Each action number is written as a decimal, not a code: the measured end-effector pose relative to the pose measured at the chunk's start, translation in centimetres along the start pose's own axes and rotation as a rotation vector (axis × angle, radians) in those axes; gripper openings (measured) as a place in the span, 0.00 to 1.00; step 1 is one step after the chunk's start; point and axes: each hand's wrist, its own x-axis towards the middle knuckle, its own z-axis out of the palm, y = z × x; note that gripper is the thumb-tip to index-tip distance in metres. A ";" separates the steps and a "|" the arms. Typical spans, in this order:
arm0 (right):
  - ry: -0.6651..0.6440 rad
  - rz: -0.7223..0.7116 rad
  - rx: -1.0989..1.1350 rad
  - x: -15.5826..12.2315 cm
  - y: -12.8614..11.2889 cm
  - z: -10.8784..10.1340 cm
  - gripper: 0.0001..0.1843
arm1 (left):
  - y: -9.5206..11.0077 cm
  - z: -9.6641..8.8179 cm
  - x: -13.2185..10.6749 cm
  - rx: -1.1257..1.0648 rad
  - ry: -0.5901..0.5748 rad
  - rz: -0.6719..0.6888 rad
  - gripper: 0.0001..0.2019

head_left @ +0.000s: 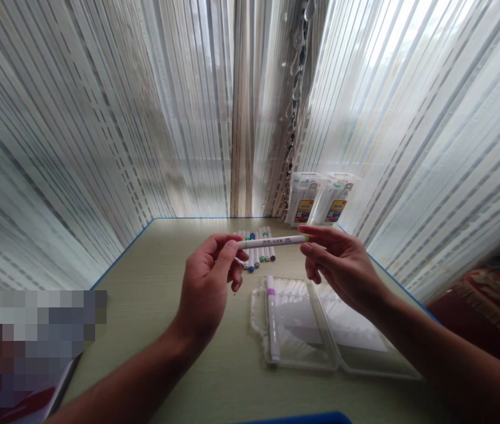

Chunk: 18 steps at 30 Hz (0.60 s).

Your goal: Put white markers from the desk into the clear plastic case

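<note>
A white marker (271,242) with a green end and dark lettering lies level between my two hands, above the table. My left hand (212,274) pinches its left end between thumb and fingers. At the green right end, my right hand (335,262) grips it with thumb and fingertips. Beyond it, several white markers (256,258) with green, blue and dark ends lie side by side on the table. Below my hands an open clear plastic case (303,365) rests flat, its right half partly covered by my right forearm. One marker with a purple band (272,321) sits along the case's left side.
Two upright clear cases (305,203) with yellow and red labels stand at the back right of the light green table (143,271). Striped curtains (196,118) hang behind. A blurred-out area covers the lower left, and a patterned cloth (497,300) shows at the right.
</note>
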 end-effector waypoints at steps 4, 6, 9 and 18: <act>-0.009 -0.026 -0.010 0.0 0.0 -0.1 0.15 | 0.0 0.0 0.0 -0.002 0.000 -0.006 0.08; -0.004 -0.035 -0.016 0.0 0.0 -0.1 0.16 | 0.1 0.0 0.0 -0.001 0.003 -0.011 0.08; 0.012 -0.041 -0.023 0.1 0.0 -0.1 0.17 | 0.1 0.0 0.0 -0.001 0.004 -0.015 0.08; 0.014 -0.005 -0.027 0.2 0.0 -0.1 0.13 | -0.1 -0.1 0.0 0.030 -0.015 -0.007 0.08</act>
